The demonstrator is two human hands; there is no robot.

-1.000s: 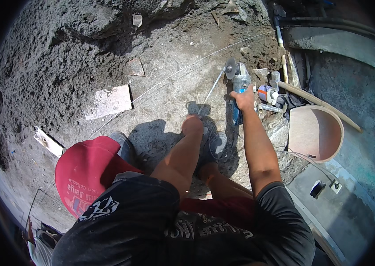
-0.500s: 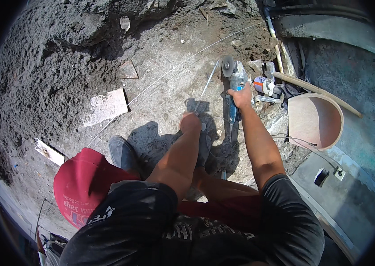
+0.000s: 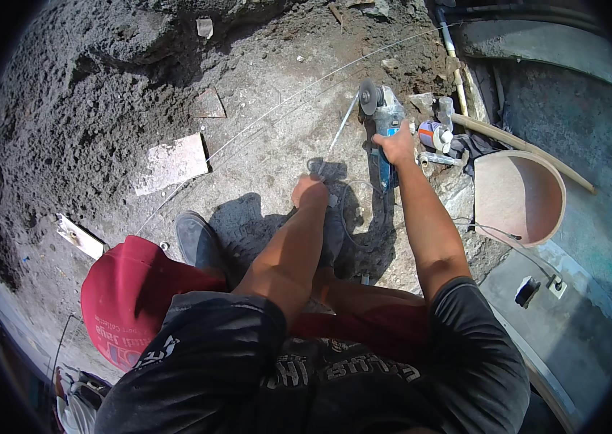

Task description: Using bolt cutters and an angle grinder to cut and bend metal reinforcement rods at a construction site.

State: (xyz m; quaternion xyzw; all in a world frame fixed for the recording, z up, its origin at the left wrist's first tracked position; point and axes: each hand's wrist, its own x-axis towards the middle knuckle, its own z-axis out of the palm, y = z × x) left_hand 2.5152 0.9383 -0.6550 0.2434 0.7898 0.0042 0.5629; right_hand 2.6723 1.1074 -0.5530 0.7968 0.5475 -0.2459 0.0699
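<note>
My right hand point(image 3: 397, 147) grips the blue and grey body of an angle grinder point(image 3: 383, 119). The grinder lies on the dusty ground with its disc point(image 3: 367, 96) pointing away from me. My left hand point(image 3: 311, 192) is a closed fist at the near end of a thin metal rod point(image 3: 342, 130). The rod slants up toward the disc. A small grey piece point(image 3: 329, 170) lies just beyond my knuckles. I squat over them in red shorts point(image 3: 132, 289), my dark shoe point(image 3: 197, 242) to the left of my left arm.
A flat tile piece point(image 3: 172, 163) and a smaller shard point(image 3: 208, 105) lie left. A taut white string point(image 3: 284, 98) crosses the ground. Small tools and a can point(image 3: 432, 135), a tan curved tub point(image 3: 519, 199), a hose point(image 3: 530, 152) and a concrete ledge point(image 3: 537, 304) lie right. Dark loose soil point(image 3: 67, 123) rises left.
The view has drifted a little. Both hands stay where they were, the right on the grinder and the left fist by the rod.
</note>
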